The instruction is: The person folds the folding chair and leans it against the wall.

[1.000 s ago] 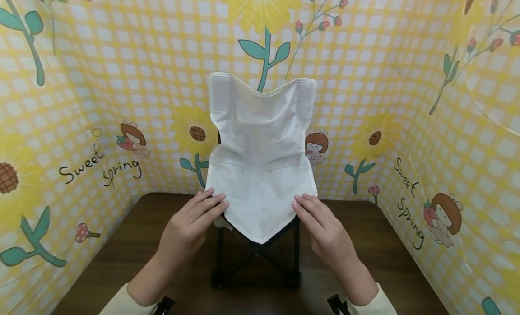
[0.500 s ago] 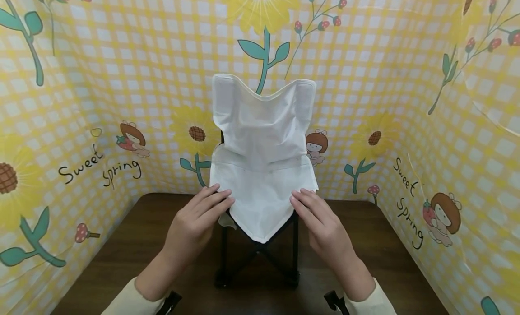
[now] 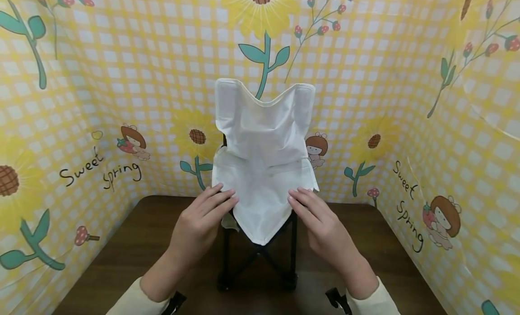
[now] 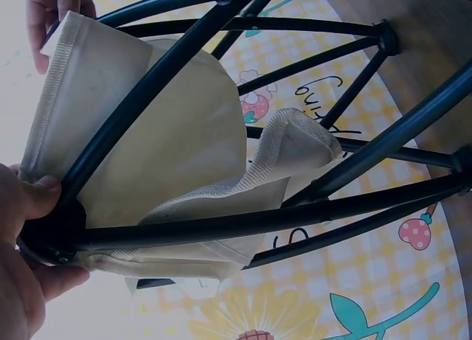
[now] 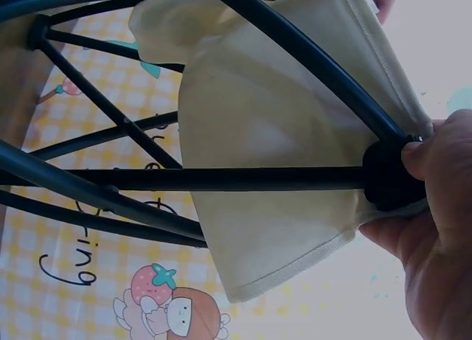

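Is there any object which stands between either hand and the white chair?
Nothing visible does. The left hand and the right hand each grip a near corner of the chair directly; both wrist views show no object in between.

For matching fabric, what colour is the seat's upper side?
White; the seat shows best from head view.

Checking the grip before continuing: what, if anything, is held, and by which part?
The white fabric chair: the left hand grips its near left corner joint, the right hand its near right corner joint.
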